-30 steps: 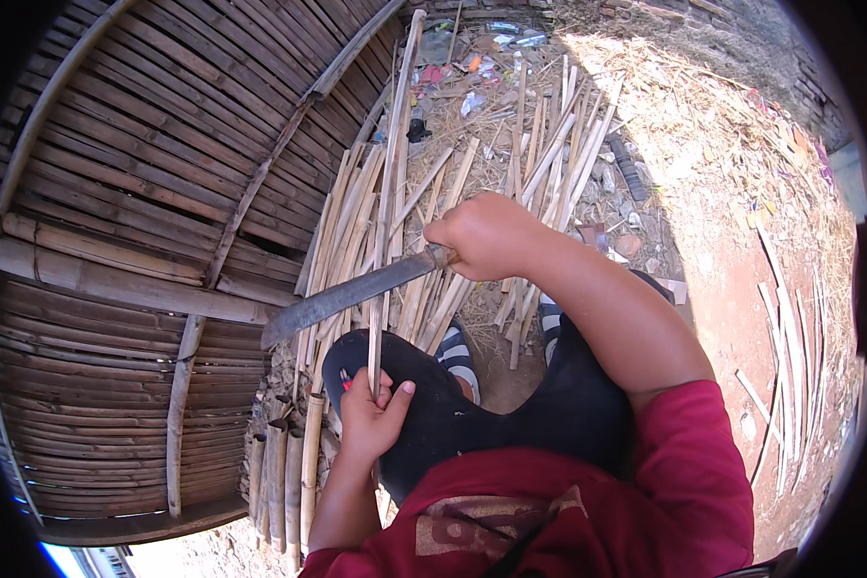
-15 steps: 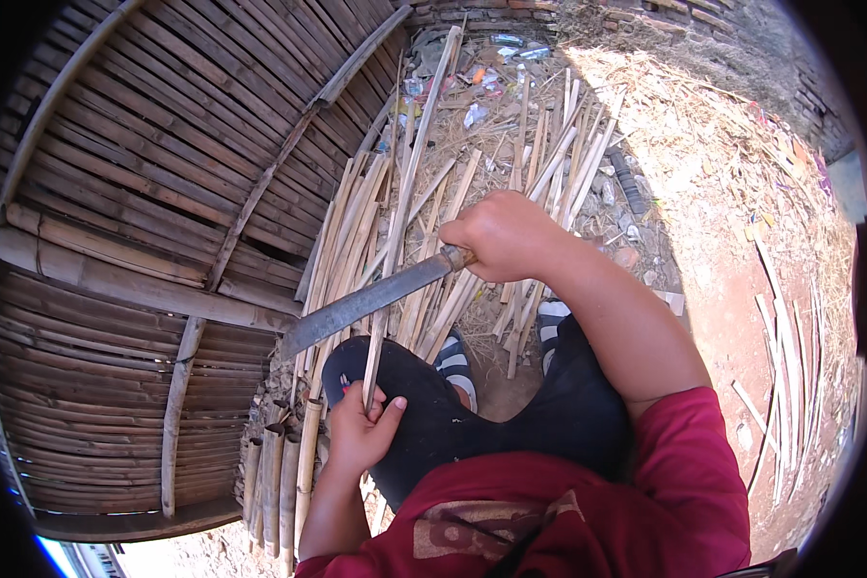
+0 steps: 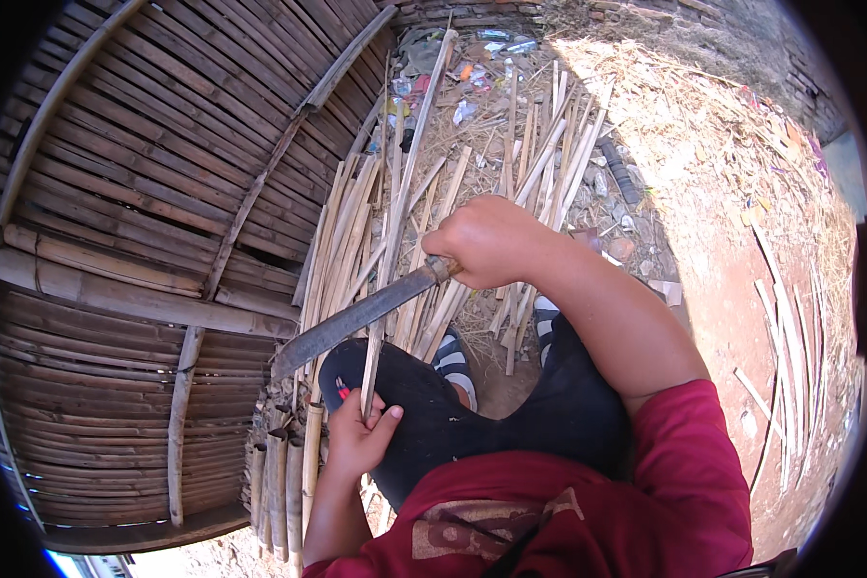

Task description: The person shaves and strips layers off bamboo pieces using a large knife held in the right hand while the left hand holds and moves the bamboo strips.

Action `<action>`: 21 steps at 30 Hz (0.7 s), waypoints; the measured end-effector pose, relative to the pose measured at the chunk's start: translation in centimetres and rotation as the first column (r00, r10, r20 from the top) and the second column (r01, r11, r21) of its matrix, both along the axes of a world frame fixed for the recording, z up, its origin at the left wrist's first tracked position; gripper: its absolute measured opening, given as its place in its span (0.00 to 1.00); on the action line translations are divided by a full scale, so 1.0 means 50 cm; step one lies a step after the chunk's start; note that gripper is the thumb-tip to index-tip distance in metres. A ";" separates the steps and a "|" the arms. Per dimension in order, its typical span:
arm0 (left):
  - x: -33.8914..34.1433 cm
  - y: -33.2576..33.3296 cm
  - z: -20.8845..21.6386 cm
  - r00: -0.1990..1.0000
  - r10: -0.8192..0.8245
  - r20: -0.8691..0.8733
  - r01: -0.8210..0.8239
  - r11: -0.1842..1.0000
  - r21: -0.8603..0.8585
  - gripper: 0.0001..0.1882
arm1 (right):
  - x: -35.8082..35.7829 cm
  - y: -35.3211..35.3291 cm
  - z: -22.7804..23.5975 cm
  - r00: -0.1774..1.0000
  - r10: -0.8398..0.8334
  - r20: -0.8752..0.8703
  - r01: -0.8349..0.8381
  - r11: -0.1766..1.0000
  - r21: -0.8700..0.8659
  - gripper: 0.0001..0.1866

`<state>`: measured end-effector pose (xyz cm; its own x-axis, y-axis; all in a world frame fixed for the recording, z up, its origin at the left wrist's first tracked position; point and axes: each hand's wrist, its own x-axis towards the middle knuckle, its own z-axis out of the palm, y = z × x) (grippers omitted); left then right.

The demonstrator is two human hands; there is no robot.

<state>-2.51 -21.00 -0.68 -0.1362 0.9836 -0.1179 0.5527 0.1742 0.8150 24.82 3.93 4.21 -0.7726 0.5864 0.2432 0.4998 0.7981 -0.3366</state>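
Observation:
My right hand [image 3: 491, 241] is closed round the handle of a long machete [image 3: 356, 316]. Its broad grey blade slants down to the left and crosses a long bamboo strip [image 3: 396, 231]. My left hand [image 3: 361, 433] grips the near end of that strip, by my left knee. From there the strip runs away from me toward the back wall, above the other strips on the ground. Whether the blade's edge touches the strip or only passes over it, I cannot tell.
Loose bamboo strips [image 3: 337, 231] lie ahead of my feet, with litter [image 3: 462, 111] beyond. On my left stands a bamboo slat wall [image 3: 164, 154], with upright bamboo poles [image 3: 276, 491] at its near end. More thin strips [image 3: 785, 356] lie on the sunlit ground at right.
My right hand has come slightly left and nearer, bringing the machete down along the strip. My left hand keeps its hold, nearly in place.

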 end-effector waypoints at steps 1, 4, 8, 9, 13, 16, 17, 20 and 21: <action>-0.003 0.002 0.003 1.000 -0.027 -0.014 0.027 1.000 -0.007 0.12 | -0.002 -0.003 0.005 1.000 0.025 0.015 -0.025 1.000 0.010 0.07; -0.024 -0.018 0.004 0.997 -0.045 0.063 0.045 0.999 -0.009 0.13 | 0.029 0.044 0.001 0.990 -0.120 -0.072 0.109 0.985 -0.135 0.09; -0.056 -0.043 0.000 0.998 0.014 0.060 -0.012 0.999 -0.030 0.13 | 0.110 0.112 -0.019 0.846 -0.439 -0.302 0.403 0.898 -0.176 0.15; -0.060 -0.048 -0.006 0.998 0.016 0.058 -0.015 1.000 -0.016 0.13 | 0.115 0.114 -0.024 0.863 -0.425 -0.274 0.384 0.903 -0.192 0.16; -0.058 -0.046 -0.004 0.998 0.013 -0.056 -0.011 0.999 0.043 0.14 | 0.087 0.076 -0.027 0.955 -0.233 -0.186 0.215 0.970 -0.109 0.13; -0.055 -0.042 0.009 0.990 0.042 -0.132 -0.034 0.998 0.061 0.15 | 0.039 0.035 -0.020 0.988 -0.086 -0.129 0.093 0.995 0.045 0.12; -0.056 -0.043 0.012 0.988 0.061 -0.145 -0.053 0.997 0.061 0.15 | 0.027 0.022 -0.007 0.993 -0.067 -0.101 0.073 0.996 0.052 0.12; -0.066 -0.058 0.015 0.962 0.068 -0.265 -0.036 0.992 0.123 0.16 | 0.042 0.048 -0.014 0.978 -0.104 -0.180 0.102 0.995 -0.022 0.12; -0.070 -0.063 0.015 0.963 0.070 -0.262 -0.043 0.993 0.108 0.15 | 0.062 0.066 -0.021 0.964 -0.139 -0.227 0.127 0.990 -0.067 0.12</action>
<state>-6.02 -24.14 0.08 -0.2050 0.9783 0.0291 0.7427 0.1362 0.6556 27.94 7.25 3.15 -0.6136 0.6961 0.3728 0.5039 0.7086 -0.4939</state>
